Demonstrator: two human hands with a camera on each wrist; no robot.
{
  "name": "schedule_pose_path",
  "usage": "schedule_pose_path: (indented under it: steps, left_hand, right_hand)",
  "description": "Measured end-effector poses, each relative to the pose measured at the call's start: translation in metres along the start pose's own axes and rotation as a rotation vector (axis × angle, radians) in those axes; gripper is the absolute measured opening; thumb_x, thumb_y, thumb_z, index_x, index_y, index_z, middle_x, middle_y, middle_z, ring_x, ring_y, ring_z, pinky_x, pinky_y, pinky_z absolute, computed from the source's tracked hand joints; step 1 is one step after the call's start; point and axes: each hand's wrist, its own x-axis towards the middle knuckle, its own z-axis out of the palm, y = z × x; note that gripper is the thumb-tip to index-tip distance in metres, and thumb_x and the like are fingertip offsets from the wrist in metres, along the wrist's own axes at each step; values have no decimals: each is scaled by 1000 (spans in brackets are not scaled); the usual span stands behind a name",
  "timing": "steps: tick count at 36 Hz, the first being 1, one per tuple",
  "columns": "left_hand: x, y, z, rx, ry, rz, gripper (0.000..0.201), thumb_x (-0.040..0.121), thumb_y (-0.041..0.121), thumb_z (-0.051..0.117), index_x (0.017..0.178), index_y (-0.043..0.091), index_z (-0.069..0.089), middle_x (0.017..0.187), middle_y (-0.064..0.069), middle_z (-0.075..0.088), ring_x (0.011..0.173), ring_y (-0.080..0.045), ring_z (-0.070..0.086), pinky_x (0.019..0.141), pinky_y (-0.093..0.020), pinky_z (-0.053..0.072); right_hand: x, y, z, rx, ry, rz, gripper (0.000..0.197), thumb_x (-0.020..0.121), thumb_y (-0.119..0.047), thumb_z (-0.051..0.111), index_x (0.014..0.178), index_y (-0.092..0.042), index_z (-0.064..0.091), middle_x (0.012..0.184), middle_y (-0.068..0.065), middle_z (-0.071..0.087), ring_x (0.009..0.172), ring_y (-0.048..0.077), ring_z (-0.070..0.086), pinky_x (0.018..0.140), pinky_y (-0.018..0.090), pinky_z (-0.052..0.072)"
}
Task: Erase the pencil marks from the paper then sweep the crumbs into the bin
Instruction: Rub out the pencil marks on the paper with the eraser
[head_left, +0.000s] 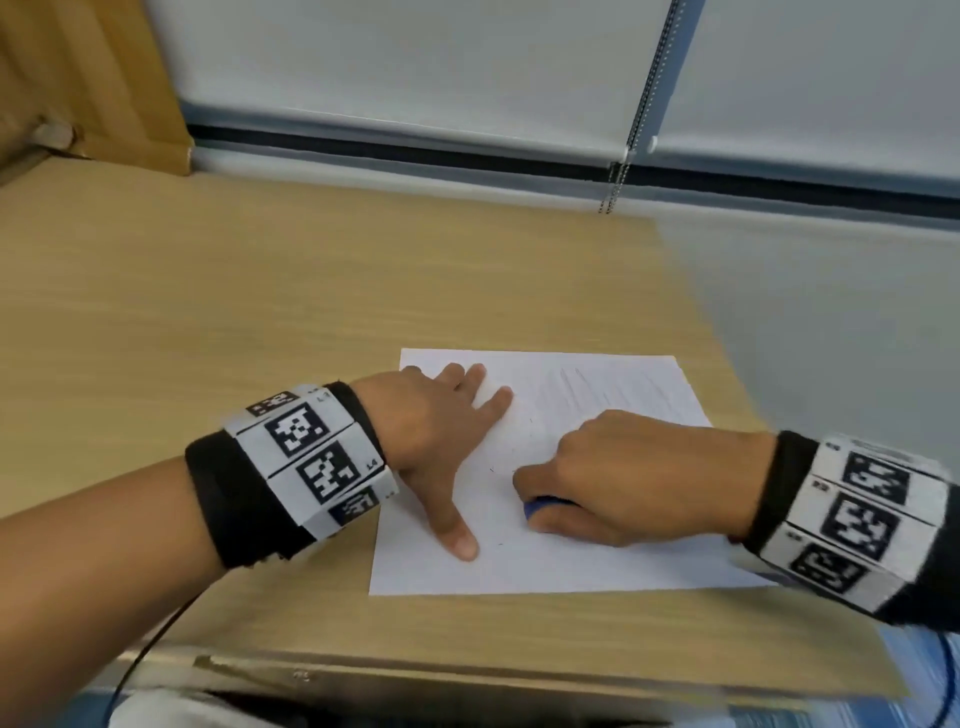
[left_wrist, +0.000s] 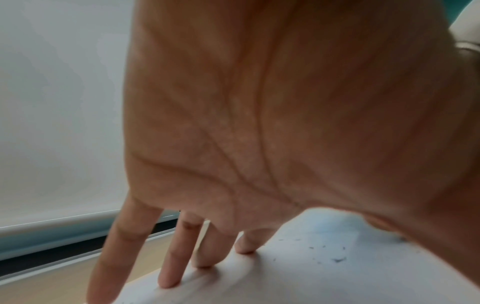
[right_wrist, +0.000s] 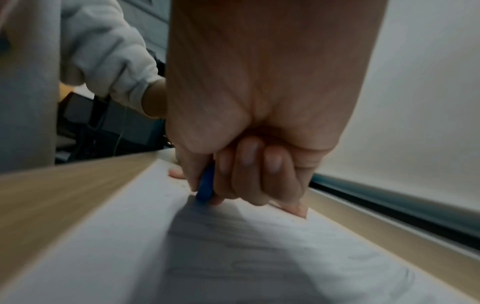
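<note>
Right hand (head_left: 628, 480): near right of the sheet, fingers curled round a blue eraser (head_left: 540, 506), pressing it to the page.
Left hand (head_left: 441, 441): flat and spread on the left half, fingers straight, holding nothing, pinning the sheet.
Paper (head_left: 519, 571): flat on the desk (head_left: 260, 291), near the right edge, long axis running left to right.
Crumbs (left_wrist: 337, 259): dark specks scattered mid-sheet.
Pencil marks (head_left: 587, 392): faint strokes on the far right part, not yet erased.
Progress: likely mid-erasing; sweeping not begun.
Bin: not in view.
</note>
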Motion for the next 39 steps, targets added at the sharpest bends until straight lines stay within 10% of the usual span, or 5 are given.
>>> schedule_pose_path:
  steps: [39]
  left_hand:
    - [2, 0, 2, 41, 1, -8, 149, 54, 82, 70, 150, 22, -27, 160, -9, -24, 150, -27, -3, 115, -46, 19]
  right_hand:
    - [-18, -11, 11, -14, 77, 132, 30, 100, -37, 32, 100, -16, 53, 64, -5, 41, 56, 20, 38, 60, 32, 31]
